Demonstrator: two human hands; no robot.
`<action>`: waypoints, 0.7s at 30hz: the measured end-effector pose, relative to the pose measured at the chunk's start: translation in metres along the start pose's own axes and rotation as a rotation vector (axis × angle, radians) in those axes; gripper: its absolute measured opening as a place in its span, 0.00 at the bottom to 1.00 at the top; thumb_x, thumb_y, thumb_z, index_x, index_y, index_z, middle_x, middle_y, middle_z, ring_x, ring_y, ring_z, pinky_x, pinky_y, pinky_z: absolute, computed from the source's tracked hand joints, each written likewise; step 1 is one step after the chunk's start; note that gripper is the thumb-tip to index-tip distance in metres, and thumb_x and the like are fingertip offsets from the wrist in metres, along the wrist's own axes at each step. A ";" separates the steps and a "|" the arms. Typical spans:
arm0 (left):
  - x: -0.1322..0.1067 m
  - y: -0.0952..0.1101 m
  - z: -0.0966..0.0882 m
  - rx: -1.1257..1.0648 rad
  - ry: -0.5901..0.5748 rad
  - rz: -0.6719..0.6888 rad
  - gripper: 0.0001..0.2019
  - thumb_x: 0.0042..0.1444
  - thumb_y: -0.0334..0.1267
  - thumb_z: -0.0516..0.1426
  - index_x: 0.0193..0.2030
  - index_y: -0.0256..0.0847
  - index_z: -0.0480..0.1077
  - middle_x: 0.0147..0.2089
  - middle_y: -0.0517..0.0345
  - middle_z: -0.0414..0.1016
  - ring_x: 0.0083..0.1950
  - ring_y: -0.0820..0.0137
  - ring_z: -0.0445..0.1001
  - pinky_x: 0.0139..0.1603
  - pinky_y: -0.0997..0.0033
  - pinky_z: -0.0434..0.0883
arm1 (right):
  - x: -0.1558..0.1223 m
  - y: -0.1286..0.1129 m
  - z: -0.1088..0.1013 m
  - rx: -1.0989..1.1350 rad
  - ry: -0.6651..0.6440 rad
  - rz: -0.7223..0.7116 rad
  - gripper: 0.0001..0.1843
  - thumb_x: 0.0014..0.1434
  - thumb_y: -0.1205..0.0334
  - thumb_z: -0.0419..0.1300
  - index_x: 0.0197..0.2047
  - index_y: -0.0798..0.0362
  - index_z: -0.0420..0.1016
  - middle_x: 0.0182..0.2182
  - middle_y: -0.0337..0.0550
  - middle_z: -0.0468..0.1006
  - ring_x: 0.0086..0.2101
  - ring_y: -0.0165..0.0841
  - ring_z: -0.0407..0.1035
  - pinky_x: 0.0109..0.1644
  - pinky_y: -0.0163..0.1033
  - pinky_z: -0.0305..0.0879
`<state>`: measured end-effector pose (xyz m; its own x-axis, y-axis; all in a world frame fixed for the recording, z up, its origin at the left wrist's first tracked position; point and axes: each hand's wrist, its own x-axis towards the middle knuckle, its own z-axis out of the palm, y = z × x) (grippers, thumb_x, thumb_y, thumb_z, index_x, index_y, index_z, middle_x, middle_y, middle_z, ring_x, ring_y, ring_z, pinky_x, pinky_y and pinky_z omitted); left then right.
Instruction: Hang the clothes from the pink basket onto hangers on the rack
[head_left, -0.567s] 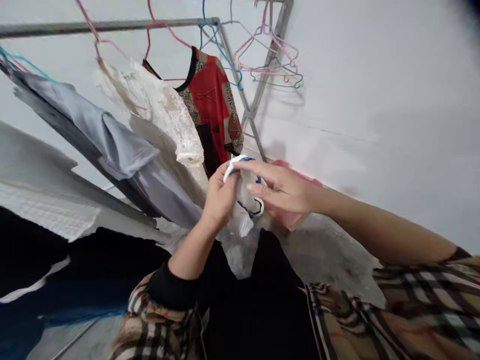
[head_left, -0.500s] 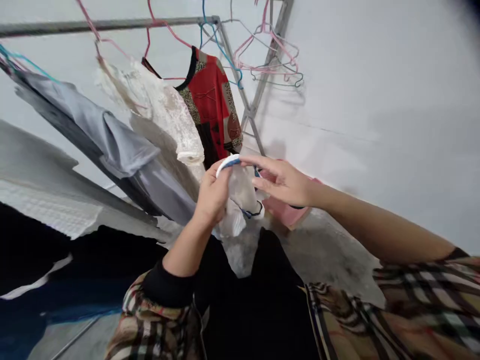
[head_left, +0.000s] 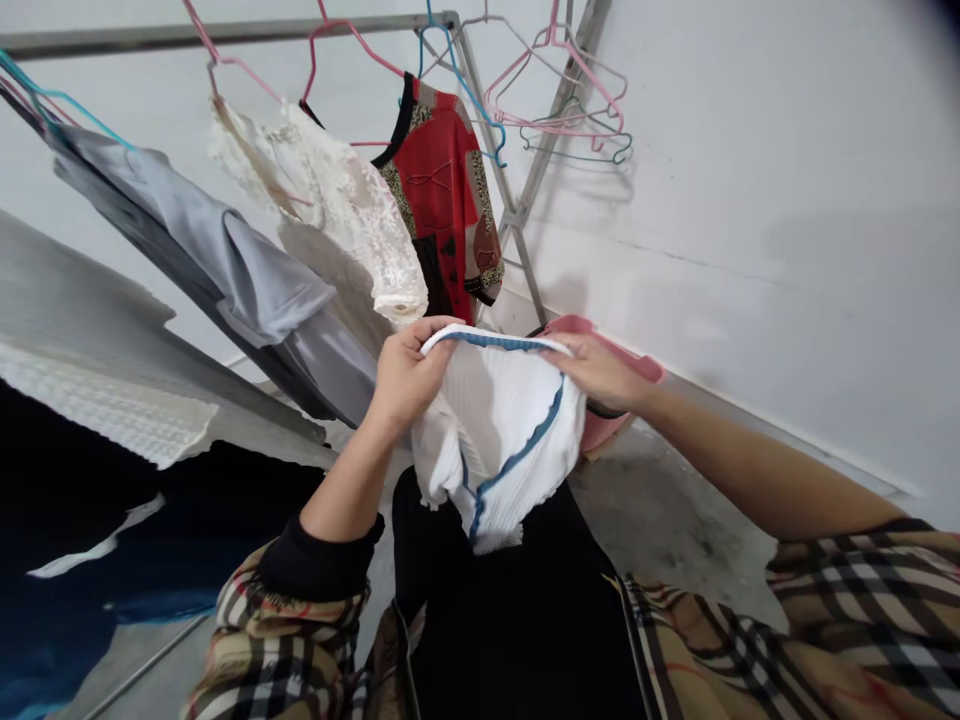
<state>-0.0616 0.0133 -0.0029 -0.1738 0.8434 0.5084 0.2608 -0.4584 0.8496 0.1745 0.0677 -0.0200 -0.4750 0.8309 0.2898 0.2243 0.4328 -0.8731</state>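
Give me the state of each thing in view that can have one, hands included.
White garment: spread between the hands, lower part hanging
Left hand: closed on its edge
Right hand: closed on the same edge
Red top: hanging
Lace top: hanging
Gray garment: hanging
Right-side hangers: bare
Pink container: partly hidden, contents unclear

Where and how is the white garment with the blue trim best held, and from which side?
Likely by both ends of the upper edge of the white garment, one hand from each side, as the left hand and right hand have it: that edge spans the gap between them, while the cloth below falls in loose folds.
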 end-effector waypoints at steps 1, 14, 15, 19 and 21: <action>0.002 -0.007 -0.007 0.164 0.010 0.049 0.10 0.54 0.39 0.59 0.42 0.42 0.78 0.39 0.56 0.81 0.39 0.68 0.75 0.43 0.71 0.69 | 0.001 -0.004 -0.008 -0.043 0.085 -0.016 0.17 0.58 0.50 0.59 0.44 0.54 0.77 0.41 0.44 0.80 0.43 0.37 0.72 0.47 0.40 0.67; 0.007 -0.047 -0.023 0.932 0.087 0.067 0.18 0.54 0.31 0.55 0.51 0.43 0.74 0.48 0.48 0.72 0.47 0.58 0.72 0.44 0.62 0.70 | -0.009 -0.056 -0.060 -0.538 0.215 0.003 0.13 0.59 0.55 0.58 0.40 0.49 0.81 0.36 0.42 0.82 0.37 0.37 0.75 0.38 0.37 0.70; 0.008 -0.049 -0.022 0.777 0.098 0.023 0.16 0.55 0.33 0.55 0.49 0.42 0.74 0.45 0.49 0.73 0.43 0.61 0.73 0.43 0.63 0.70 | -0.009 -0.058 -0.065 -0.538 0.183 0.036 0.13 0.60 0.55 0.58 0.41 0.49 0.81 0.36 0.41 0.82 0.37 0.36 0.75 0.38 0.36 0.70; 0.008 -0.046 -0.012 -0.128 0.061 -0.258 0.12 0.52 0.45 0.59 0.38 0.40 0.73 0.35 0.57 0.74 0.34 0.70 0.71 0.39 0.70 0.71 | 0.000 -0.055 -0.079 -0.499 -0.002 0.101 0.16 0.59 0.49 0.58 0.40 0.49 0.83 0.36 0.42 0.82 0.37 0.37 0.75 0.39 0.37 0.70; 0.005 -0.039 -0.004 -0.415 0.038 -0.402 0.15 0.46 0.48 0.63 0.34 0.39 0.73 0.31 0.60 0.74 0.31 0.73 0.70 0.36 0.73 0.70 | 0.012 -0.054 -0.083 -0.496 -0.168 0.104 0.19 0.59 0.46 0.57 0.39 0.49 0.84 0.36 0.44 0.83 0.38 0.38 0.75 0.42 0.38 0.71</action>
<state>-0.0766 0.0343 -0.0327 -0.2182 0.9668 0.1327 -0.2261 -0.1824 0.9569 0.2273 0.0836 0.0632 -0.5497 0.8283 0.1090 0.6333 0.4982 -0.5922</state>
